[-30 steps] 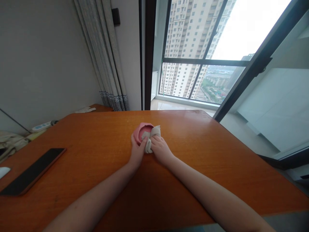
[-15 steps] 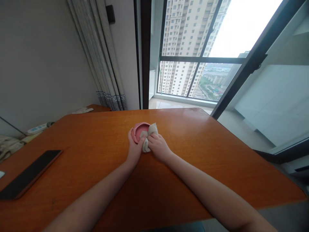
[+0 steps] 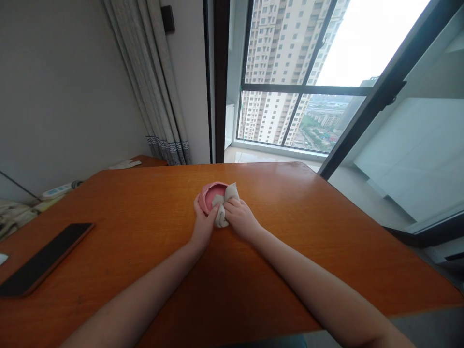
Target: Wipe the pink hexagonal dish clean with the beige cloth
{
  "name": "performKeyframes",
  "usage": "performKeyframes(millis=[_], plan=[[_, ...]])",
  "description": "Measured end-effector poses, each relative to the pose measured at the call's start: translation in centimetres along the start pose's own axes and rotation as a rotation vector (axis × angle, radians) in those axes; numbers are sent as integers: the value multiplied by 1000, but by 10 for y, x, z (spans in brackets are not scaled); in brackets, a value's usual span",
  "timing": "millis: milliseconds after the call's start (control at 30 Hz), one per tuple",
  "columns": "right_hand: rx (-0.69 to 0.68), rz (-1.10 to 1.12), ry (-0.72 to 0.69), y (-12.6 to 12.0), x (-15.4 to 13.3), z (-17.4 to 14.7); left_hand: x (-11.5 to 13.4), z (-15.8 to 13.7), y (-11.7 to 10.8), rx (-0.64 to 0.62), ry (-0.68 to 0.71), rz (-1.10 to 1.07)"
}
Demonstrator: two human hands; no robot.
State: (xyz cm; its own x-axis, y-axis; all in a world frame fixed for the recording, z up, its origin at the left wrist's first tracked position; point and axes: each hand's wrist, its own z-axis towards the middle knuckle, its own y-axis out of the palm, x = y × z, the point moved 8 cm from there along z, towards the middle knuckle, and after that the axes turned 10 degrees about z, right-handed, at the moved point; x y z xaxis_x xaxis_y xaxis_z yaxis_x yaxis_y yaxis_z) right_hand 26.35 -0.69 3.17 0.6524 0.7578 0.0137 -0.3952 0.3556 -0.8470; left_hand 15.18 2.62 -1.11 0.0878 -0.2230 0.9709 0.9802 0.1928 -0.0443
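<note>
Since a second ago, the pink bowl (image 3: 212,194) is shifting only slightly, showing more of its inside. Your left hand (image 3: 203,226) is gripping its near left side; your right hand's (image 3: 241,220) fingers are closing on a pale cloth (image 3: 221,217), pressing it against the right rim. Both are sitting nearer the table's (image 3: 300,217) far edge than its near edge.

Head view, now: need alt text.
Left hand holds a pink dish while the right hand grips a pale cloth reaching into it, above a wooden table. A black-topped slab lies left; a window stands beyond.
</note>
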Motion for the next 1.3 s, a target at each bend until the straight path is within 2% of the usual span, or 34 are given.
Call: performKeyframes(millis=[133, 200, 300, 467, 567, 733, 800, 967, 1067, 1200, 1300], plan=[[-7, 69, -61, -4, -2, 1, 7, 8, -5, -6, 54, 83], [-41, 71, -103, -4, 1, 1, 17, 16, -9, -72, 124, 184], [-59, 40, -82, 0, 7, 0, 23, 18, -7, -138, 183, 259], [-9, 23, -17, 6, 2, -1, -2, 4, -4, 13, 36, 92], [-7, 65, -37, 4, -1, 1, -7, 7, -5, 1, 2, 69], [-63, 83, -119, -2, 6, 0, 16, 21, -11, -138, 132, 257], [-69, 57, -105, -2, 8, -1, 16, 18, -10, -136, 135, 269], [-49, 9, -45, 2, -1, -1, -16, -1, -1, -15, -47, 78], [-48, 37, -41, 2, -3, 1, -24, 3, -2, -6, -81, 60], [-67, 85, -104, -4, 4, 0, -3, 18, -11, -67, 1, 123], [-46, 56, -126, -8, 7, -3, 15, 16, -10, -104, 78, 152]])
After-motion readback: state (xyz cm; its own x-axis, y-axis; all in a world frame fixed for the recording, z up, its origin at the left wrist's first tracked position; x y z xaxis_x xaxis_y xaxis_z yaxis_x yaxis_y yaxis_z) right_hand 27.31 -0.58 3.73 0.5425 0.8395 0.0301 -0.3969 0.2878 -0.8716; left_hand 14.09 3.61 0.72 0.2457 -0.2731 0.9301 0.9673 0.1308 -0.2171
